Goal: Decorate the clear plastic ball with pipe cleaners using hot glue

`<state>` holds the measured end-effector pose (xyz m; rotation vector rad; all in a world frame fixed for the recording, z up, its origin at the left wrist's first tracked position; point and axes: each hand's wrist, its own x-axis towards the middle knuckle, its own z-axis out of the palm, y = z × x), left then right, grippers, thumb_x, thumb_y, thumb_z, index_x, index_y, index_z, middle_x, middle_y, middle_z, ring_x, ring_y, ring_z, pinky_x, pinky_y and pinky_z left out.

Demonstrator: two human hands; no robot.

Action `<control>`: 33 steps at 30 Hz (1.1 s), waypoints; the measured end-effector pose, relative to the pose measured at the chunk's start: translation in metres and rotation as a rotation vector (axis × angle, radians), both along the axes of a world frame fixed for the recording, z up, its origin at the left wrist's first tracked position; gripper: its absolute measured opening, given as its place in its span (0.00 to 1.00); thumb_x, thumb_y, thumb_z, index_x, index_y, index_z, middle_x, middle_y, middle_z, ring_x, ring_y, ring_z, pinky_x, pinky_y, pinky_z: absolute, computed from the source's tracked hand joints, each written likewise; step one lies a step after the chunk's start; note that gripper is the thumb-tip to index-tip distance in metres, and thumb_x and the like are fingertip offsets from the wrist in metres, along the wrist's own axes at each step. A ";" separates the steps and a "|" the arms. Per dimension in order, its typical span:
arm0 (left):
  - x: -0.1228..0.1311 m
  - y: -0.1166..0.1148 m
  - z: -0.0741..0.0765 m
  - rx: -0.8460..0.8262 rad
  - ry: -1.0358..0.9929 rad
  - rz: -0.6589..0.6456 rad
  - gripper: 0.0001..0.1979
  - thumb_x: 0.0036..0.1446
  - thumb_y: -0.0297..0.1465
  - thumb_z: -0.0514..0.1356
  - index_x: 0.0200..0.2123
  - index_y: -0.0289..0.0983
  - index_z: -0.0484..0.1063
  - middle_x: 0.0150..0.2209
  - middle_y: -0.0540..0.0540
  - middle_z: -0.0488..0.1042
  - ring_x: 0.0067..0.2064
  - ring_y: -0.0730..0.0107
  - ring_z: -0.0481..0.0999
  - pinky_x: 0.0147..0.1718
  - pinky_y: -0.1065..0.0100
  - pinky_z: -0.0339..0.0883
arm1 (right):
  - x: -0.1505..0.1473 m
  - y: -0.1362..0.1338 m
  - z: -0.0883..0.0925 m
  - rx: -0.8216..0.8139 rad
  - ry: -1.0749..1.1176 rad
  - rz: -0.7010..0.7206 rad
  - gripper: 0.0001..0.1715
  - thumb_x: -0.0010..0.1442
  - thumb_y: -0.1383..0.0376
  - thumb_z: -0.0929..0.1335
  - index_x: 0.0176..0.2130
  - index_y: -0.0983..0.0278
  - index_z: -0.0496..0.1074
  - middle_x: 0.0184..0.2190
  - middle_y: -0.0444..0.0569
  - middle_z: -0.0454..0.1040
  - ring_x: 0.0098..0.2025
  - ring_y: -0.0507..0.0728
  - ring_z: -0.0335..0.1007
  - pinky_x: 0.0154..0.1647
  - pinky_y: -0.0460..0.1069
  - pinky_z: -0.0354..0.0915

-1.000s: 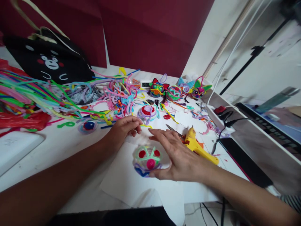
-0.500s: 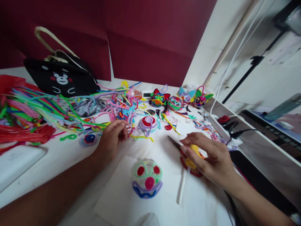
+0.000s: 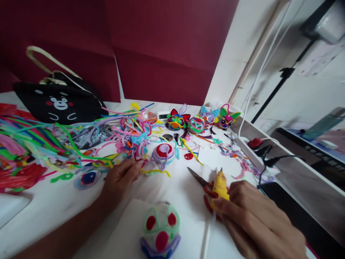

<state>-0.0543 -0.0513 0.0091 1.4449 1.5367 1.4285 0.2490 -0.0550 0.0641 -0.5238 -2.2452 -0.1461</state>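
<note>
My right hand (image 3: pixel 258 219) is closed round the back of a yellow hot glue gun (image 3: pixel 220 185), its nozzle pointing away from me. A translucent glue stick (image 3: pixel 207 237) runs back from the gun. Beside and partly under the gun lie scissors (image 3: pixel 198 177) with red handles. My left hand (image 3: pixel 121 178) rests with curled fingers near a pink pipe cleaner (image 3: pixel 145 163); whether anything is pinched in the fingers is hidden. Close in front of me is a round clown-like face (image 3: pixel 161 230) of pipe cleaners, with red eyes and nose, on white paper (image 3: pixel 129 219); its lower edge is cut off.
Colourful pipe cleaners (image 3: pixel 29 140) pile up at the left, before a black bag (image 3: pixel 59 104). Several decorated balls (image 3: pixel 176 121) stand at the back. A red-and-purple piece (image 3: pixel 163 153) and a blue-centred disc (image 3: pixel 88 178) lie mid-table. At right is a power strip (image 3: pixel 253 154).
My right hand has moved nearer and lower, from hovering over the glue gun and scissors to gripping the gun. The view has shifted, so the clown face sits lower in it.
</note>
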 end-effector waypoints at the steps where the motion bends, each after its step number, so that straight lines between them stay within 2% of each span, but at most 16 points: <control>1: 0.000 -0.001 -0.001 -0.004 0.036 0.004 0.19 0.59 0.41 0.56 0.19 0.40 0.59 0.17 0.54 0.56 0.21 0.72 0.55 0.21 0.67 0.50 | 0.000 -0.002 0.002 -0.005 -0.007 -0.008 0.11 0.58 0.77 0.67 0.40 0.67 0.73 0.22 0.51 0.74 0.27 0.58 0.71 0.28 0.54 0.68; 6: 0.005 -0.006 -0.001 0.016 0.211 0.025 0.19 0.60 0.40 0.55 0.19 0.40 0.63 0.18 0.53 0.59 0.22 0.71 0.60 0.24 0.66 0.53 | -0.002 -0.007 0.003 -0.007 -0.044 0.012 0.10 0.62 0.76 0.65 0.38 0.66 0.73 0.20 0.47 0.74 0.26 0.57 0.73 0.29 0.54 0.69; 9: 0.010 -0.008 0.000 0.033 0.263 0.051 0.15 0.59 0.40 0.55 0.21 0.42 0.69 0.19 0.52 0.67 0.24 0.68 0.67 0.27 0.66 0.57 | -0.005 -0.004 -0.003 -0.021 -0.063 0.059 0.10 0.61 0.77 0.65 0.37 0.65 0.73 0.18 0.44 0.72 0.22 0.53 0.70 0.26 0.52 0.67; 12: 0.012 -0.008 0.000 0.055 0.288 0.060 0.12 0.57 0.40 0.57 0.24 0.43 0.73 0.23 0.51 0.74 0.27 0.65 0.70 0.29 0.66 0.60 | -0.011 0.003 -0.014 0.035 -0.012 0.103 0.10 0.60 0.78 0.65 0.35 0.65 0.72 0.15 0.41 0.69 0.18 0.51 0.65 0.22 0.49 0.62; 16: 0.011 -0.006 -0.001 0.031 0.263 0.075 0.11 0.57 0.40 0.57 0.27 0.44 0.74 0.18 0.52 0.68 0.23 0.68 0.65 0.25 0.68 0.57 | -0.019 0.008 -0.027 0.156 0.126 0.148 0.09 0.61 0.77 0.65 0.34 0.66 0.71 0.12 0.38 0.62 0.15 0.49 0.58 0.19 0.48 0.56; 17: 0.011 -0.006 -0.002 0.026 0.253 0.075 0.12 0.58 0.41 0.56 0.28 0.43 0.74 0.18 0.52 0.66 0.22 0.68 0.64 0.24 0.68 0.57 | -0.019 0.008 -0.027 0.163 0.137 0.156 0.09 0.61 0.77 0.64 0.33 0.66 0.70 0.12 0.37 0.61 0.15 0.49 0.56 0.18 0.48 0.55; 20: 0.012 -0.006 -0.004 0.020 0.227 0.063 0.11 0.59 0.41 0.56 0.31 0.43 0.73 0.18 0.53 0.65 0.21 0.71 0.63 0.22 0.69 0.55 | -0.017 0.003 -0.020 0.068 -0.030 0.127 0.10 0.61 0.78 0.65 0.33 0.66 0.71 0.13 0.39 0.63 0.17 0.50 0.60 0.22 0.49 0.59; 23: 0.010 -0.006 -0.008 0.037 0.194 0.043 0.09 0.60 0.40 0.55 0.35 0.44 0.73 0.18 0.54 0.64 0.20 0.71 0.63 0.22 0.69 0.56 | -0.015 -0.002 -0.011 0.047 -0.079 0.141 0.12 0.61 0.78 0.64 0.31 0.66 0.72 0.15 0.41 0.65 0.19 0.51 0.61 0.24 0.49 0.60; 27: 0.000 -0.004 -0.009 0.053 0.247 -0.024 0.08 0.60 0.38 0.56 0.40 0.45 0.71 0.22 0.53 0.70 0.23 0.69 0.69 0.26 0.69 0.63 | -0.015 -0.002 -0.006 0.086 -0.046 0.174 0.14 0.63 0.77 0.63 0.29 0.66 0.72 0.15 0.42 0.64 0.20 0.51 0.60 0.24 0.49 0.61; 30: -0.007 -0.003 0.004 0.132 0.392 -0.014 0.09 0.60 0.36 0.57 0.44 0.46 0.72 0.27 0.51 0.75 0.27 0.68 0.73 0.30 0.69 0.66 | -0.016 0.000 -0.004 0.127 -0.036 0.173 0.14 0.64 0.76 0.63 0.30 0.68 0.73 0.15 0.42 0.63 0.20 0.51 0.57 0.24 0.49 0.58; 33: -0.004 0.007 0.033 0.245 0.556 -0.001 0.09 0.59 0.34 0.58 0.41 0.46 0.76 0.36 0.49 0.79 0.34 0.65 0.76 0.38 0.69 0.67 | -0.016 0.001 -0.003 0.137 -0.046 0.198 0.13 0.64 0.75 0.64 0.30 0.70 0.74 0.16 0.43 0.64 0.20 0.51 0.58 0.25 0.50 0.57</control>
